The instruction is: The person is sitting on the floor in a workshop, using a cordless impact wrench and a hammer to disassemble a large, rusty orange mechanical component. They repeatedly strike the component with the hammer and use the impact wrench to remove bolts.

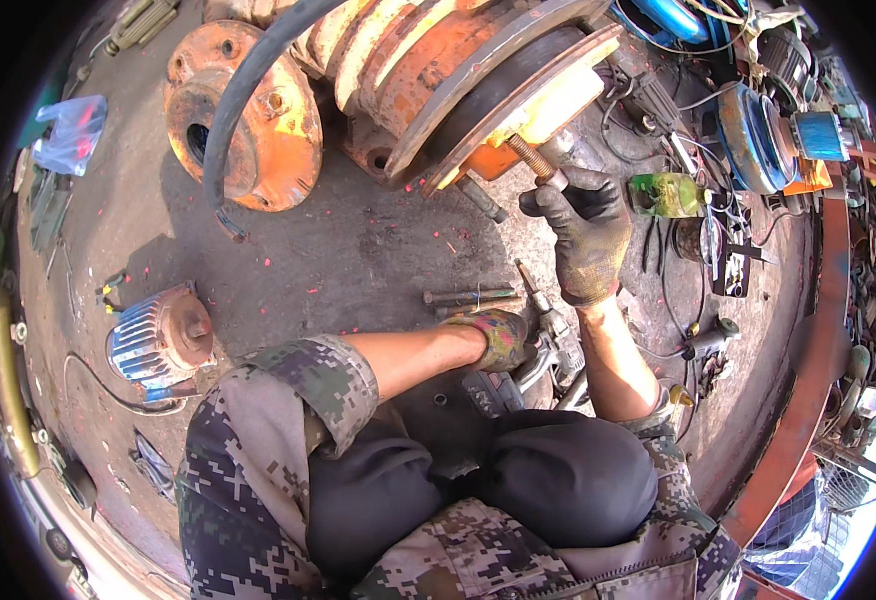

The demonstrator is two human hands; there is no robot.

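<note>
My right hand (588,240), in a worn dark-coated glove, pinches the outer end of a rusty threaded bolt (533,160). This bolt sticks out at the edge of an orange and yellow flange (518,120) on a large ribbed machine part. A second, dark bolt (483,199) projects below the flange. Low in the middle, my left hand (501,338), in a patterned glove, is curled beside a grey metal tool (561,345). Its fingertips are partly hidden, so what they close on is unclear. A black battery-like block (493,393) lies just below. Two long bolts (470,298) lie beyond that hand.
A rusty orange round flange (278,130) stands at the upper left behind a thick black hose (220,130). A blue electric motor (163,335) sits at left. Cables, a green bottle (666,195) and a blue wheel-like part (753,138) crowd the right, inside a reddish beam (828,330).
</note>
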